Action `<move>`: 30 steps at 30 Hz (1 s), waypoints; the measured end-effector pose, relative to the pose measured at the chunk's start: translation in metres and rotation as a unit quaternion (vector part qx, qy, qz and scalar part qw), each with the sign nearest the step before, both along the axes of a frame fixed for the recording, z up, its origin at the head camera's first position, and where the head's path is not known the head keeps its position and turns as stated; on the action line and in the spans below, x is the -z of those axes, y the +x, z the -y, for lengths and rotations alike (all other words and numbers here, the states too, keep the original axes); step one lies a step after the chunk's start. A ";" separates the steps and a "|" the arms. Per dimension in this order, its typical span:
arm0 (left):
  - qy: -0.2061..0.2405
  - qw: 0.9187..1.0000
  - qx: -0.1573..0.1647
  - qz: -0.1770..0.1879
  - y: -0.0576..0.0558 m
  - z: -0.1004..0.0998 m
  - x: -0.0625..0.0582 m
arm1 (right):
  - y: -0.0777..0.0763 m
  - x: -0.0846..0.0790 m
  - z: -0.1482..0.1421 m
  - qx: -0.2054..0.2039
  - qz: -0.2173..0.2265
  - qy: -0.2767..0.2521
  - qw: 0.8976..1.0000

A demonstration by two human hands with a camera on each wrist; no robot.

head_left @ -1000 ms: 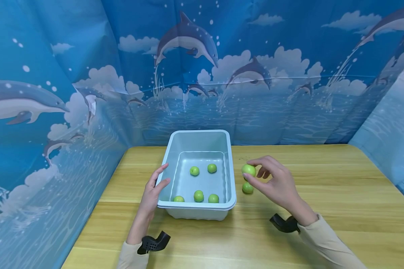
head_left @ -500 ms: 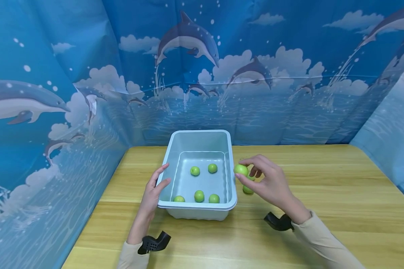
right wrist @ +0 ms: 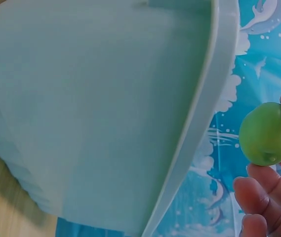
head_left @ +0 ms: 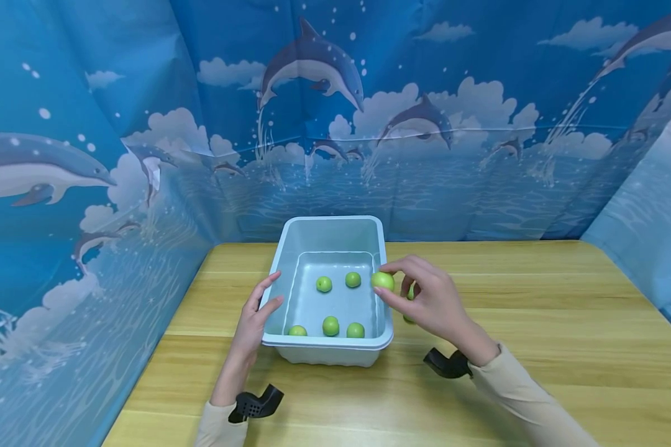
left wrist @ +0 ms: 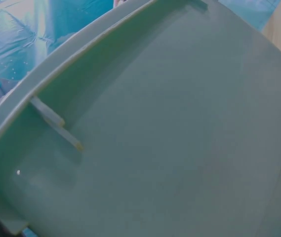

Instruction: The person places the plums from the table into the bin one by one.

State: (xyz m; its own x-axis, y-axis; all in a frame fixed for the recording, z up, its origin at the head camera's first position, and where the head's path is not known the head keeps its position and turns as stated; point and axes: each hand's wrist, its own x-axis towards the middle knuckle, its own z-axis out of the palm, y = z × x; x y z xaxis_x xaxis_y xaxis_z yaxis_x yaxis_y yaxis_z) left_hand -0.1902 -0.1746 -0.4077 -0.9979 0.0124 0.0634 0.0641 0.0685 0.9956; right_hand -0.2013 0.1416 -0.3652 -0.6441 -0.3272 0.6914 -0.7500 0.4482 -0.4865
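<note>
A pale blue-grey plastic tub (head_left: 330, 341) stands on the wooden table, with several small round green fruits (head_left: 330, 326) on its floor. At the tub's left side my left hand (head_left: 251, 323) holds the rim, thumb over the edge; its other fingers are mostly hidden. My right hand (head_left: 430, 298) pinches another green fruit (head_left: 383, 281) between thumb and fingertips, right at the tub's right rim. In the right wrist view this fruit (right wrist: 267, 133) is smooth, with a small dimple at its lower end. The left wrist view is filled by the tub's outer wall (left wrist: 180, 123).
Green fruit (head_left: 411, 292) lies on the table (head_left: 537, 323) right of the tub, mostly hidden behind my right hand. A blue dolphin-print cloth (head_left: 335, 186) hangs behind the table and along its sides. Black wrist cameras (head_left: 255, 403) sit on both wrists.
My right hand has moved left with the pinched fruit, from over the table beside the tub to the tub's right rim. The left hand and tub have stayed put.
</note>
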 end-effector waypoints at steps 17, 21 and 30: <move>0.003 1.000 -0.001 -0.001 0.000 -0.001 0.000 | -0.003 -0.002 0.017 -0.002 0.002 0.030 1.000; 0.004 1.000 0.000 -0.002 -0.001 0.000 0.001 | -0.004 -0.001 0.018 -0.002 0.005 0.027 1.000; 0.003 1.000 -0.001 -0.001 -0.001 0.000 0.001 | -0.005 0.003 0.015 -0.001 0.010 0.005 1.000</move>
